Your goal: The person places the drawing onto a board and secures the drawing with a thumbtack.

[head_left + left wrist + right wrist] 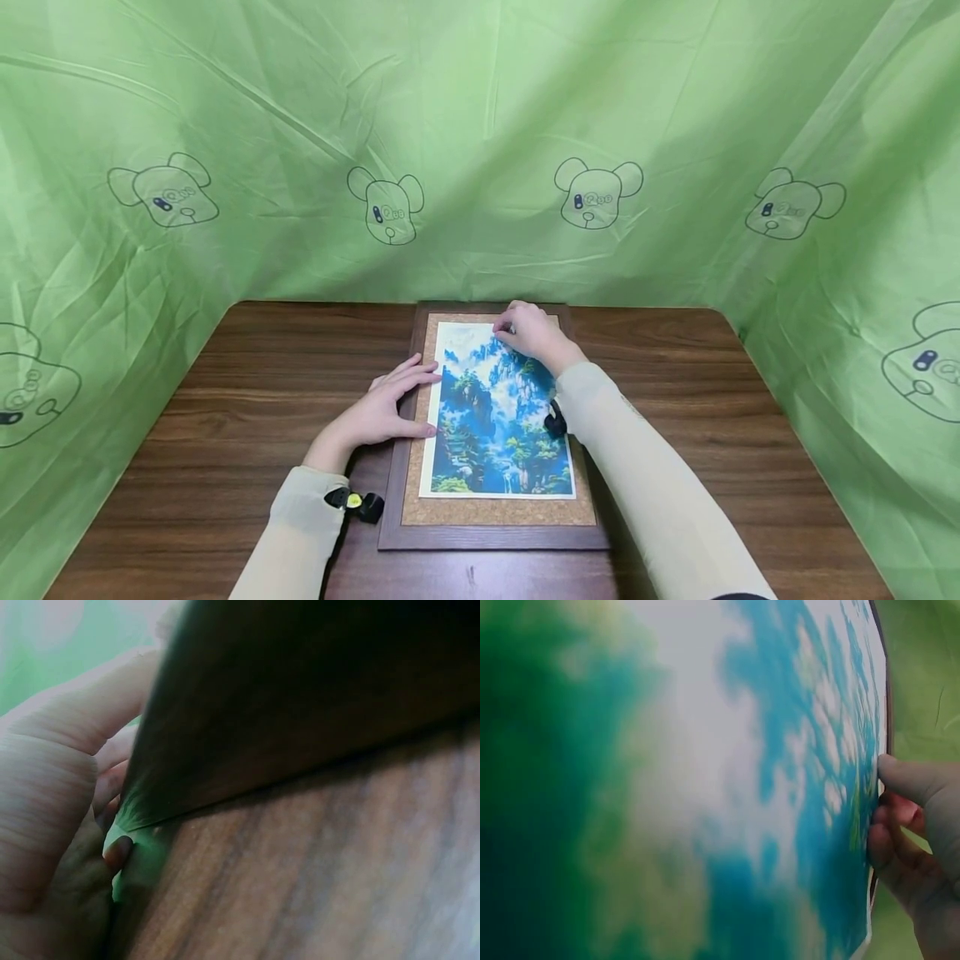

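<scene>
A picture print (491,421) of blue misty mountains and green trees, with a pale border, lies on a cork board (495,512) in a dark wooden frame (491,537). My left hand (386,408) reaches over the frame's left side, fingers spread, fingertips and thumb tip right at the print's left border. Across the upper part of the print is my right hand (534,333), its fingers bent and the thumb near the index finger, fingertips at the surface. In the right wrist view that thumb (911,778) and fingertips meet the print; I cannot tell whether something small is between them.
The board lies on a brown wood-grain table (247,417), its far side close to the back edge. Green cloth (480,125) with printed bear heads hangs behind and along both sides. Black wrist cameras (367,507) sit on both sleeves.
</scene>
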`<state>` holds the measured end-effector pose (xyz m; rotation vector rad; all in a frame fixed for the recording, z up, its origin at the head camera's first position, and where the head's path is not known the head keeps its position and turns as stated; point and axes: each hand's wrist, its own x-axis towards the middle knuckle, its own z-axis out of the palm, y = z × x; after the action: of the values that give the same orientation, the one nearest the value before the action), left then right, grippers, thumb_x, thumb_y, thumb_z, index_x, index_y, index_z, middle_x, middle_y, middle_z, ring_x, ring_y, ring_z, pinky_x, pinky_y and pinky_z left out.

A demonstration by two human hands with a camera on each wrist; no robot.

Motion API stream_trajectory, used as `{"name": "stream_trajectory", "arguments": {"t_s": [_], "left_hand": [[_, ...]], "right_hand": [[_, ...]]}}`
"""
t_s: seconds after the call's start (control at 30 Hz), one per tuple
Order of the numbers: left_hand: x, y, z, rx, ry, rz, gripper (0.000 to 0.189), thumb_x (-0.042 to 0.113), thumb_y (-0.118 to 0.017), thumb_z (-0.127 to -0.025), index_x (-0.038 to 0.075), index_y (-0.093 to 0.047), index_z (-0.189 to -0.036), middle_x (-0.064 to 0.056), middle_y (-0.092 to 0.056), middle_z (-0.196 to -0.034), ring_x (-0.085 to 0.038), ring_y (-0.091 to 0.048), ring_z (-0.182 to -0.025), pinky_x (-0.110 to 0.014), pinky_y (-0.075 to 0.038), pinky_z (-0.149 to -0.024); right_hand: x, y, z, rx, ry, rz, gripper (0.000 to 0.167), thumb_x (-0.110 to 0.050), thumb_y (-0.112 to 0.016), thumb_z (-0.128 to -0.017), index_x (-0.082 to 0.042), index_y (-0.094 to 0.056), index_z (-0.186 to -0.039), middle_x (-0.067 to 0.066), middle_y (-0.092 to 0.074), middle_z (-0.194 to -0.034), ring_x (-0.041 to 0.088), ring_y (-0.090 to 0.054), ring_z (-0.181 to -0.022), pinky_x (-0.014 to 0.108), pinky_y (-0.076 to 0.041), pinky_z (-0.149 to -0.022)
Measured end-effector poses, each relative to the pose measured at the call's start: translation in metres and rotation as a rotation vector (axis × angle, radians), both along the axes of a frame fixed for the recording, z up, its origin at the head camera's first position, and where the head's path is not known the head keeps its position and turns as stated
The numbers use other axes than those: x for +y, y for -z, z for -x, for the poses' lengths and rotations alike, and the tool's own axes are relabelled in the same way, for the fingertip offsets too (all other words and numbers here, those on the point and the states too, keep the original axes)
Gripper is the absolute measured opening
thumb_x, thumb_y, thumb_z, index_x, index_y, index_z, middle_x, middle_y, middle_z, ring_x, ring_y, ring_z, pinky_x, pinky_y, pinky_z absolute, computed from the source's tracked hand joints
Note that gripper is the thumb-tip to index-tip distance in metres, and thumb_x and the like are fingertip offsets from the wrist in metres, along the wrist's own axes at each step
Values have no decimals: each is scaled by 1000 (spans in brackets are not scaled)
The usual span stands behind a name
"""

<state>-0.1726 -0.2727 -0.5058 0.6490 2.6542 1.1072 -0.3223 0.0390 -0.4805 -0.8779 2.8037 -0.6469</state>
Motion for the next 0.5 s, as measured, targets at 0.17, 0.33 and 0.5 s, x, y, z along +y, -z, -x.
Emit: {"name": "stream_trajectory", "arguments": {"t_s": [0.17, 0.33, 0.5], "left_hand": [[2, -1, 3, -7, -3, -1, 88, 48, -92, -86, 21, -56, -162, 5, -37, -176, -24, -11, -169, -80, -8, -122], [4, -2, 6, -8, -6, 9, 84, 49, -89, -90, 20, -55, -162, 4, -36, -177, -25, -10, -169, -81, -9, -122], [4, -10, 10, 47, -9, 16, 68, 43, -82, -98, 17, -60, -157, -5, -47, -170, -32, -27, -165, -74, -22, -125]], "right_hand": [[3, -1, -6, 15, -25, -25, 23, -23, -71, -110, -11, -82, -126, 7, -68, -115, 23, -65, -101, 43, -58, -94], [12, -3, -11, 43, -78, -33, 30, -23, -71, -110, -12, -76, -137, 11, -69, -125, 24, -68, -102, 43, -59, -89], [33, -17, -16, 156, -138, -9, 30, -19, -76, -105, -10, -77, -134, 8, -73, -114, 22, -71, -95, 43, -61, -85]]}}
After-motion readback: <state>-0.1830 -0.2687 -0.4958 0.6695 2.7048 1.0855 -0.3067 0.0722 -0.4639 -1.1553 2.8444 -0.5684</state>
